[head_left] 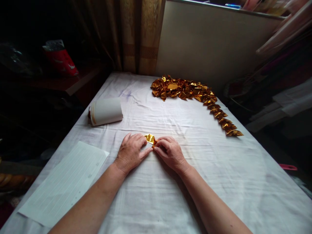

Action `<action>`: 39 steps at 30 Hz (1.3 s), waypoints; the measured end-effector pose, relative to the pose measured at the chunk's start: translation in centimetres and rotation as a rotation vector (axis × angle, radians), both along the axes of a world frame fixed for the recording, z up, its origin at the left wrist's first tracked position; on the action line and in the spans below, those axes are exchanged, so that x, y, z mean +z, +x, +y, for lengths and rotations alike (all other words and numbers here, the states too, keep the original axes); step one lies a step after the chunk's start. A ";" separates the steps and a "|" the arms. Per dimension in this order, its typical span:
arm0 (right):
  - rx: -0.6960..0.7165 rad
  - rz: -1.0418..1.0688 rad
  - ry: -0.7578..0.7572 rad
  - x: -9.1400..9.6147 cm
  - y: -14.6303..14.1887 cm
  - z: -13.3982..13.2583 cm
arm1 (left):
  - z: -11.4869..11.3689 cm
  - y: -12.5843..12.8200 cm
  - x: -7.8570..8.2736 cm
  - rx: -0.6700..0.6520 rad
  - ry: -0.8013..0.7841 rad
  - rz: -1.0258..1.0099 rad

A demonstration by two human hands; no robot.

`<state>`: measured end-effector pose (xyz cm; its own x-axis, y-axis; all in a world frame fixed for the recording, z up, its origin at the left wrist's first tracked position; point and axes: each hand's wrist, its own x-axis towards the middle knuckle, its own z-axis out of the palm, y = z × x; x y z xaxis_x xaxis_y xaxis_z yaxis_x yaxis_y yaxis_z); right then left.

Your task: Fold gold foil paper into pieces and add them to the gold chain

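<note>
A small piece of shiny gold foil (150,138) lies between my two hands at the middle of the cloth-covered table. My left hand (133,150) is closed with its thumb and fingers on the left part of the foil. From the other side, my right hand (170,152) pinches the foil's right end, where it looks folded and darker orange. The fingertips of both hands almost meet there and hide part of the piece. Farther back, a chain of folded gold foil (185,88) curls along the far edge and trails down to the right.
A white roll (107,111) lies on its side at the left. Nearer, a printed paper sheet (64,183) rests by my left forearm. The white cloth (231,182) covers the table. Beyond its left edge, a red container (62,61) stands on a dark surface. Curtains hang behind.
</note>
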<state>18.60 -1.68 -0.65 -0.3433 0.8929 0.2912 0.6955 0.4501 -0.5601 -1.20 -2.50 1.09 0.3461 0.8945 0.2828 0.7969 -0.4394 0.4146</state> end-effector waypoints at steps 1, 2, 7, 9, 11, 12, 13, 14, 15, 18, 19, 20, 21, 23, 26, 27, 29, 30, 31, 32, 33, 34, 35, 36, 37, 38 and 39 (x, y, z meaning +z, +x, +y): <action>-0.004 -0.001 -0.004 0.0 -0.1 0.0 | 0.0 0.1 0.0 0.008 0.002 -0.006; -0.008 -0.002 -0.007 0.1 -0.1 0.0 | 0.0 0.2 0.0 0.013 0.003 -0.009; -0.036 -0.005 -0.024 0.0 -0.2 -0.1 | -0.1 0.5 -0.1 0.043 0.016 -0.004; -0.043 -0.009 -0.029 0.0 -0.3 -0.1 | -0.1 0.6 -0.1 0.049 0.016 0.009; -0.041 -0.016 -0.028 0.1 -0.3 -0.1 | -0.1 0.6 -0.1 0.052 0.014 0.022; -0.043 -0.022 -0.028 0.2 -0.4 -0.1 | -0.1 0.6 -0.2 0.052 0.013 0.027; -0.048 -0.030 -0.030 0.3 -0.5 -0.2 | -0.1 0.6 -0.2 0.052 0.013 0.032; -0.058 -0.039 -0.033 0.4 -0.6 -0.2 | -0.1 0.6 -0.2 0.052 0.014 0.035; -0.071 -0.047 -0.037 0.5 -0.7 -0.2 | -0.1 0.6 -0.3 0.051 0.015 0.035; -0.103 -0.067 -0.051 0.7 -1.1 -0.2 | -0.1 0.5 -0.2 0.049 0.005 0.023; -0.108 -0.069 -0.054 0.7 -1.2 -0.2 | -0.1 0.5 -0.2 0.048 -0.003 0.020; -0.109 -0.069 -0.058 0.7 -1.2 -0.2 | -0.2 0.5 -0.1 0.047 -0.012 0.017; -0.107 -0.063 -0.061 0.6 -1.2 -0.2 | -0.2 0.5 -0.1 0.047 -0.022 0.015; -0.096 -0.036 -0.062 0.5 -1.1 -0.2 | -0.2 0.5 0.0 0.049 -0.037 0.013; -0.068 0.023 -0.046 0.0 -0.8 0.0 | -0.2 0.4 0.2 0.051 -0.049 0.015; -0.059 0.042 -0.030 -0.3 -0.7 0.1 | -0.2 0.4 0.2 0.053 -0.052 0.020; -0.042 0.064 0.012 -0.7 -0.5 0.1 | -0.2 0.3 0.2 0.054 -0.059 0.030; -0.037 0.069 0.036 -0.8 -0.5 0.1 | -0.2 0.3 0.2 0.053 -0.064 0.034; -0.032 0.067 0.058 -0.9 -0.5 0.0 | -0.3 0.3 0.1 0.048 -0.070 0.034; -0.023 0.058 0.078 -1.0 -0.5 0.0 | -0.3 0.2 0.1 0.045 -0.074 0.030; -0.009 0.043 0.096 -1.0 -0.5 -0.1 | -0.3 0.1 0.0 0.042 -0.077 0.022; 0.004 0.026 0.115 -1.0 -0.6 -0.2 | -0.2 -0.1 0.0 0.039 -0.080 0.012; 0.018 0.008 0.135 -0.9 -0.7 -0.4 | -0.1 -0.3 -0.1 0.032 -0.086 0.000; 0.032 -0.008 0.156 -0.8 -0.7 -0.5 | 0.0 -0.7 -0.1 0.020 -0.097 -0.014; 0.044 -0.021 0.176 -0.6 -0.8 -0.6 | 0.2 -1.0 -0.1 -0.004 -0.115 -0.030; 0.052 -0.029 0.194 -0.5 -0.8 -0.7 | 0.4 -1.5 0.0 -0.037 -0.138 -0.050; 0.060 -0.037 0.207 -0.3 -0.9 -0.8 | 0.6 -1.9 0.1 -0.076 -0.161 -0.075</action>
